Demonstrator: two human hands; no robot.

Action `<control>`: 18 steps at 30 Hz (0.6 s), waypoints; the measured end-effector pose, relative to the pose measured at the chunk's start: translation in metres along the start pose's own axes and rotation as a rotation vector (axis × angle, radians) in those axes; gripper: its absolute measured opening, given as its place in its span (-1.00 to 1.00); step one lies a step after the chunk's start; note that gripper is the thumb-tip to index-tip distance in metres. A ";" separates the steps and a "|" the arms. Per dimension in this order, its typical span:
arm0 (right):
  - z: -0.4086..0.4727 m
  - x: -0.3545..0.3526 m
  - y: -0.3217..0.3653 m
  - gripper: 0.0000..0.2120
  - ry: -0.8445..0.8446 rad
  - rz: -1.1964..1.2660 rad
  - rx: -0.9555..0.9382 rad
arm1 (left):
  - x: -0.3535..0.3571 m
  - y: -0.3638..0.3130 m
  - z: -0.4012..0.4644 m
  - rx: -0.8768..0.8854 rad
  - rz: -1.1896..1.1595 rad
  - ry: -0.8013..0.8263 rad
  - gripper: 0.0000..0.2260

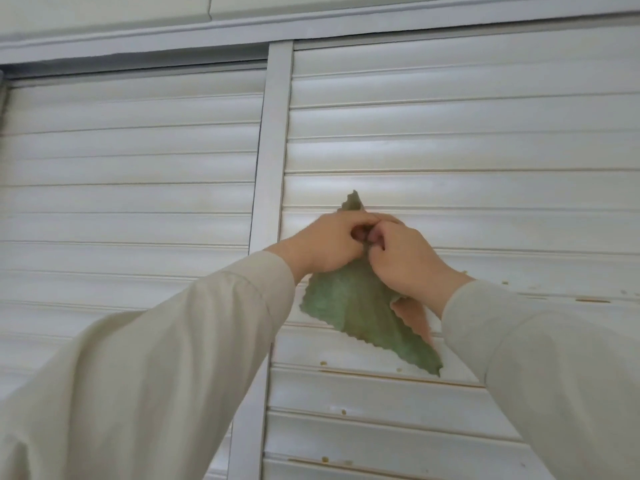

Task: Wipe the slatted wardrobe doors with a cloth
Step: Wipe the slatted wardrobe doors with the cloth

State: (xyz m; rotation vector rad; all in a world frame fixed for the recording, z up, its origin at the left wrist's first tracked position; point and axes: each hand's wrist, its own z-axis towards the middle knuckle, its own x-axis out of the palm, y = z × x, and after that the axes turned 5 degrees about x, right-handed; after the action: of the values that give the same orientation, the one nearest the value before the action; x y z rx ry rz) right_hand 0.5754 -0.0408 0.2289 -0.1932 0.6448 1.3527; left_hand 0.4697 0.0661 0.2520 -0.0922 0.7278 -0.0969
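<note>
Cloth (360,306) hangs before right door (467,168), left door (131,168) beside.

I see both arms raised up and forward, sleeves converging toward the middle. The left hand (329,245) has its fingers curled in, knuckles up, the thumb tucked toward the other hand. The right hand (403,259) sits just beside it, touching at the fingertips, fingers bent and pinching (what lies between them I leave aside). Both wrists show bare past the cuffs.
</note>
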 end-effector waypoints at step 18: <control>-0.008 0.094 0.021 -0.75 -0.256 -0.468 -0.233 | 0.033 0.118 -0.042 -0.361 0.375 -0.841 -0.44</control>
State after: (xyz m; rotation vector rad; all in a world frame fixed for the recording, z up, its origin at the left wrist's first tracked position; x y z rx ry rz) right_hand 0.5603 0.0392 0.1767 -0.3305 0.2043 0.9736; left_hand 0.4726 0.1772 0.1847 -0.3163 -0.0950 0.4162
